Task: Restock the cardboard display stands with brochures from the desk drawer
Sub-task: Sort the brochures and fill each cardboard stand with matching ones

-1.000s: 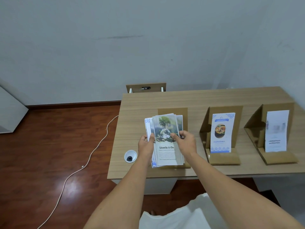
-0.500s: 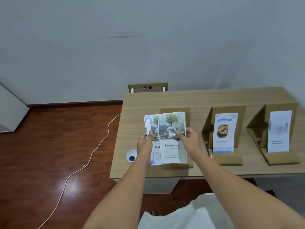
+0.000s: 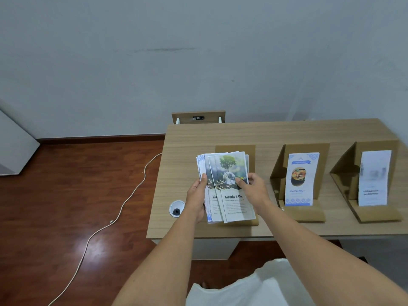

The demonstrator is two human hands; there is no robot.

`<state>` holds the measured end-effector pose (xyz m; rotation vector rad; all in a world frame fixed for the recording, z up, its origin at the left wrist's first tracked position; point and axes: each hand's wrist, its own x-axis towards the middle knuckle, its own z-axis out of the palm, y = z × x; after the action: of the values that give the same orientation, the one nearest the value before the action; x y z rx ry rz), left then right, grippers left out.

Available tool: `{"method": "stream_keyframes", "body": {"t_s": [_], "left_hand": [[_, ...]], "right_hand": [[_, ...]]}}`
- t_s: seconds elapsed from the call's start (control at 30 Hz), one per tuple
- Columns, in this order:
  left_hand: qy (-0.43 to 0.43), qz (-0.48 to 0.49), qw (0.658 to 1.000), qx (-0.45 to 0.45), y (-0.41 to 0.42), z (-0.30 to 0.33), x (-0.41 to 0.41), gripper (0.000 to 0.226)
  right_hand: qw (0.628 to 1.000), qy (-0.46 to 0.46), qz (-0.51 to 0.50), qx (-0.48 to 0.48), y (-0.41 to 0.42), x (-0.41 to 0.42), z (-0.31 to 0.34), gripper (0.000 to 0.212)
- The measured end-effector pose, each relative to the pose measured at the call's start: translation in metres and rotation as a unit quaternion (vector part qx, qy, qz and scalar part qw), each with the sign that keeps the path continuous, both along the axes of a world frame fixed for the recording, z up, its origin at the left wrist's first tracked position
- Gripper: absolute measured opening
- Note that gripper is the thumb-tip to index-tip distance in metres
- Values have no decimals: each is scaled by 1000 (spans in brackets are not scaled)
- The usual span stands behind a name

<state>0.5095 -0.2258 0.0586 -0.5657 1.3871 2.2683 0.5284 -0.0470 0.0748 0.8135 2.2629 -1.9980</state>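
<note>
floor (image 3: 66, 195) — red-brown wood | white cable (image 3: 123, 206) trailing across it | desk grommet (image 3: 176, 208) (round, 1 black centre)

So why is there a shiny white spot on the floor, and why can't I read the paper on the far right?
Head view: the shiny patch on the wooden floor is glare from a light bouncing off the polished boards beside the white cable; the white brochure in the rightmost stand sits near the wide-angle edge, washed out and blurry, while the Liceria & Co. brochure in the hands is sharp.

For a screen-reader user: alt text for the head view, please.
Two bare hands, left and right, hold a fanned stack of tree-cover brochures before the leftmost brown cardboard stand on a light wooden desk; two other stands hold brochures.
</note>
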Motion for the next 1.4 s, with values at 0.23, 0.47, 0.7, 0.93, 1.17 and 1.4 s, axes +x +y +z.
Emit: {"method": "stream_keyframes", "body": {"t_s": [0.23,0.47,0.7,0.93,1.17,1.4], "left_hand": [[8,-10,1000,-15,-2,-2,-1,38],[21,-15,987,-161,1,-1,-3,25],[66,-15,973,-221,10,-1,-5,25],[68,-10,974,-214,14,-1,-2,23],[59,-17,971,-230,17,-2,-1,19],[60,-15,973,-222,23,-1,2,23]], "right_hand": [[1000,-5,-8,-21,0,0,-1,23],[999,-10,6,-34,1,3,-2,21],[1000,2,-1,-16,-4,4,-4,19],[998,12,-54,-28,-7,3,-12,18],[987,-11,-124,-101,-9,3,-6,20],[987,-5,-116,-108,-10,5,-6,17]]}}
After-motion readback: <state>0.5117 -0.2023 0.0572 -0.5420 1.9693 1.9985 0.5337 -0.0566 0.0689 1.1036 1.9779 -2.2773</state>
